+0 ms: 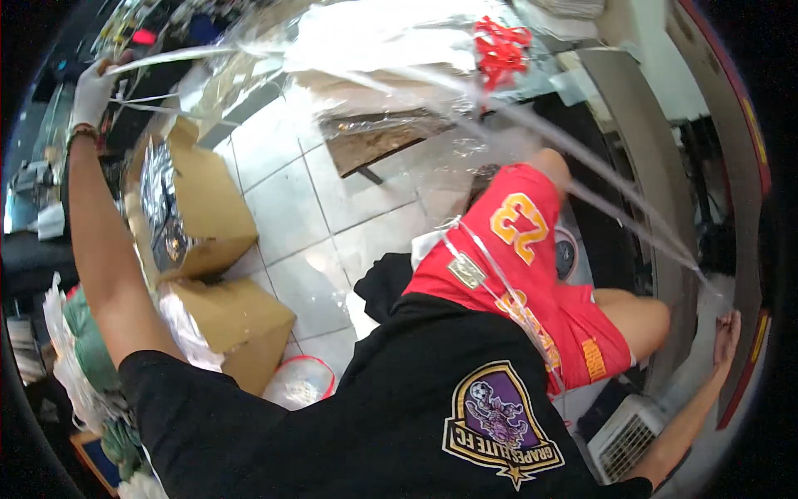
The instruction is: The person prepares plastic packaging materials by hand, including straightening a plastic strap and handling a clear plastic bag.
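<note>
White translucent plastic strips (582, 154) stretch across the view between my widely spread arms, blurred in the middle. My left hand (91, 93), partly in a white covering with a bracelet at the wrist, is raised at the far left and closed on one end. At the far right my right hand (727, 339) is closed where the strips' other end meets it; its fingers look small there. Thin white strings (490, 268) also lie over my red shorts (524, 229). Beyond the strips, a stack of white sheets (382, 41) lies under clear plastic on a table.
Red ribbon (501, 51) lies bunched by the stack. Two open cardboard boxes (208, 200) (241, 324) stand on the tiled floor (291, 200) at left, near a red-rimmed clear container (303, 378). A grey board (615, 91) and a white vented appliance (628, 437) are at right.
</note>
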A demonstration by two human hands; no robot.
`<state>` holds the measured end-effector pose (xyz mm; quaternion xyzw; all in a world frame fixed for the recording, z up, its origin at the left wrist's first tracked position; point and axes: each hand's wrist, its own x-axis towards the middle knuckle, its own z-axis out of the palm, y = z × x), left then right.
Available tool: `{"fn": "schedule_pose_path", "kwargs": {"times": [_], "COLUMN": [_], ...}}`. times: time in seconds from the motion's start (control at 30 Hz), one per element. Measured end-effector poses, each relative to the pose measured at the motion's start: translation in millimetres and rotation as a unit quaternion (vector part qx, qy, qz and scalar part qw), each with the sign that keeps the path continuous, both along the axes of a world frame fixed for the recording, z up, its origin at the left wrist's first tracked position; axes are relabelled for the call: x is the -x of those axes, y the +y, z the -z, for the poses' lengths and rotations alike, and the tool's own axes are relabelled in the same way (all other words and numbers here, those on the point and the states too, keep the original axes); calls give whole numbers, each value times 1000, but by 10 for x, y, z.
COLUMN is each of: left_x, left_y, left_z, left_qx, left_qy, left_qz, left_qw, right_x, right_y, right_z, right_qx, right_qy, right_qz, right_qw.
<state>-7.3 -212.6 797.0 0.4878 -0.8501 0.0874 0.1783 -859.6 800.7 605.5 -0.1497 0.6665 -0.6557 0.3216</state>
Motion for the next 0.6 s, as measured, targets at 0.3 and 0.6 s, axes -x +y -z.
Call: {"fn": "schedule_pose_path", "kwargs": {"times": [0.3, 0.6], "left_x": [-1941, -2876], "left_y": [-194, 543], "left_z": [523, 2287], "left_qx": [-107, -228], "left_qy": [75, 43], "left_qz": [-224, -218], "left_qw": [966, 948], "right_x": [1311, 1638], "right_y": [-1442, -2617], "right_z": [-461, -485], "right_qx": [-78, -258], "right_qy": [40, 74], "right_qz": [-59, 69], "right_qw": [994, 961]}}
